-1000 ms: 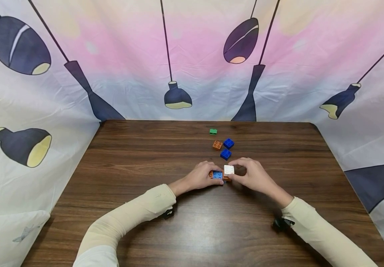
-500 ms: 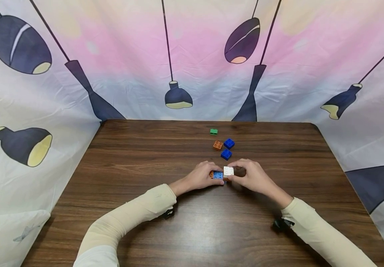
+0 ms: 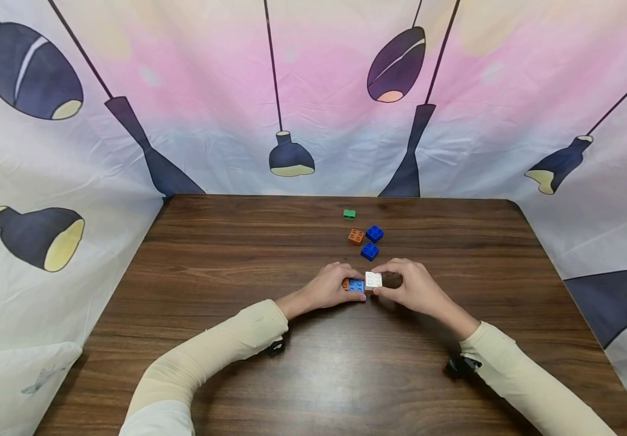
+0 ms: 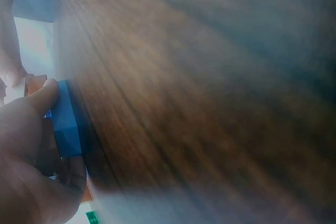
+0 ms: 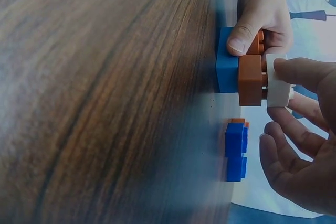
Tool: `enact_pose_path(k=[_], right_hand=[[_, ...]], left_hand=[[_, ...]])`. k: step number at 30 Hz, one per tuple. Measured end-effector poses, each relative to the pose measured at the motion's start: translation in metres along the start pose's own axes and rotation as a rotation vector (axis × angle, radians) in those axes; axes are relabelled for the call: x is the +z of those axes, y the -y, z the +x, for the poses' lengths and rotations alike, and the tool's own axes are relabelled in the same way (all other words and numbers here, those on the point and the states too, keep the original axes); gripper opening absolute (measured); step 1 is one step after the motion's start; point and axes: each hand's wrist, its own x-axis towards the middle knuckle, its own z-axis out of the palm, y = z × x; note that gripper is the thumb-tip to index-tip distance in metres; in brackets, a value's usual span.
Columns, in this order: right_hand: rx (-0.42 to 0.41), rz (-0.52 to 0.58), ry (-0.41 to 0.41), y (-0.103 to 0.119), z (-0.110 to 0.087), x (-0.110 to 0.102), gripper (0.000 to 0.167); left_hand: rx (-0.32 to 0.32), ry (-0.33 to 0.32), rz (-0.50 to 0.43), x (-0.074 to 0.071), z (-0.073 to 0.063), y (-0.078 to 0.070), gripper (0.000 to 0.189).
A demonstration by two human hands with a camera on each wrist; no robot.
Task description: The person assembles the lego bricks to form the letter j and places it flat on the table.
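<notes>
Well inside the table edges (image 3: 258, 198), both hands (image 3: 331, 286) (image 3: 412, 287) on bricks (image 3: 355, 286).

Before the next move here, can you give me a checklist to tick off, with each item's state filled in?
1. White brick held: ok; the right hand pinches it.
2. Blue base brick steadied: ok; the left hand grips it.
3. White brick lined up over the brown-orange brick: ok; their edges roughly match in the right wrist view.
4. White brick fully pressed down: not ok; a gap shows between those two.
5. Orange brick at the left hand fully seated: cannot tell; the hand partly covers it.
6. Nearer loose dark blue brick clear of both hands: ok; it lies apart, beyond them.
</notes>
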Motion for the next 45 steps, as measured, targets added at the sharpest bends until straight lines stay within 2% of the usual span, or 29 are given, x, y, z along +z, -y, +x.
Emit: enact_pose_path(k=[26,32,45], right_hand=[[0.040,0.011,0.010,-0.0022,0.0028,-0.0007,0.036],[0.025,0.006,0.026,-0.0005,0.0048,-0.0004,0.033],[-0.011,-0.019,0.009,-0.0021,0.0046,0.0016,0.032]], left_hand=[[-0.006,0.000,-0.008,0.0002,0.0030,0.0033,0.046],[-0.010,0.006,-0.003,0.0011,0.0031,0.0040,0.046],[-0.020,0.007,-0.012,0.0011,0.0014,0.0012,0.044]])
